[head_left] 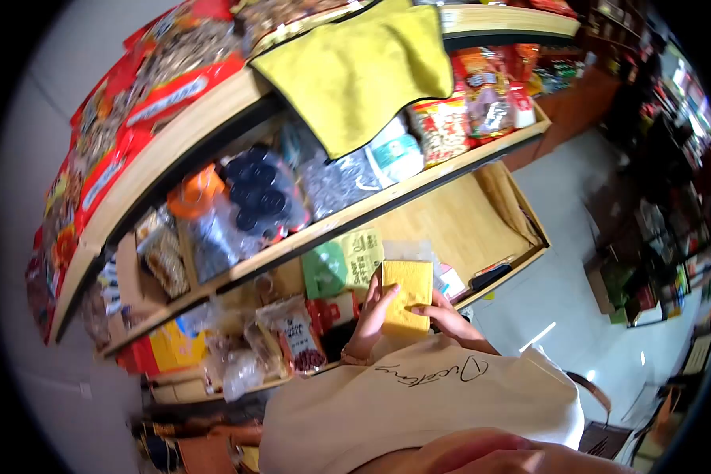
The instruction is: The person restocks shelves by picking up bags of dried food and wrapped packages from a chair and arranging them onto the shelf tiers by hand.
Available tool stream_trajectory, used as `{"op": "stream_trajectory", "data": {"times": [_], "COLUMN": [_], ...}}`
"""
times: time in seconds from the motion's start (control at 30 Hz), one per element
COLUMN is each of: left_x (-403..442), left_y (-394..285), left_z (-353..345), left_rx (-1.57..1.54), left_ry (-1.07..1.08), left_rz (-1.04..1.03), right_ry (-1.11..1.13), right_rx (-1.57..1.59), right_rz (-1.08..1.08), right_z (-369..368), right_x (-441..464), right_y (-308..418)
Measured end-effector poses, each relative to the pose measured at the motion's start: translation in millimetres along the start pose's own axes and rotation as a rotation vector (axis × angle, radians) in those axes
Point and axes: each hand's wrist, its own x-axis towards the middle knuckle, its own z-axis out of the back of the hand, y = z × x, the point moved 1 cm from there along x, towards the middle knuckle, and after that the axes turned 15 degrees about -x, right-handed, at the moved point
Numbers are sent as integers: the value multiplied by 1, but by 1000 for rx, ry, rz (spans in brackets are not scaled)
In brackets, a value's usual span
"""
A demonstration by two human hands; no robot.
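A yellow rectangular block, like a sponge [408, 299], is held upright between my two hands, in front of the light shirt. My left hand [369, 316] grips its left side, with the thumb on its face. On its lower right, my right hand [444, 317] holds it with thumb and fingers. Just behind it is a clear plastic wrapper [407, 250], and left of that a green package [342, 263] lies on the lower wooden shelf [450, 225].
A yellow cloth [359, 71] hangs over the top shelf edge. Red snack bags [154, 87] line the upper left. The middle shelf holds black-capped bottles [259, 189] and an orange item [195, 192]. A packet with dark red contents [296, 336] lies lower left.
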Motion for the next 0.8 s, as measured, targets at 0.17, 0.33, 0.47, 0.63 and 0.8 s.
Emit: {"op": "stream_trajectory", "data": {"times": [0.17,0.33,0.47,0.63,0.8], "left_x": [14,21,32,62,100], "left_y": [4,21,38,69,81], "left_z": [-38,-70,-77,-87,-116], "left_rx": [9,1,33,21,55], "left_ry": [87,153,175,189,129], "left_rz": [150,151,229,164,63], "right_ry": [-210,-344,-403,-391,-301], "right_rx": [137,149,161,60,-112], "right_rz": [-84,-6,10,-16,84], "right_z": [4,26,43,84,143], "right_x": [-28,-42,-50,-46,-24], "right_y": [21,22,23,33,57]}}
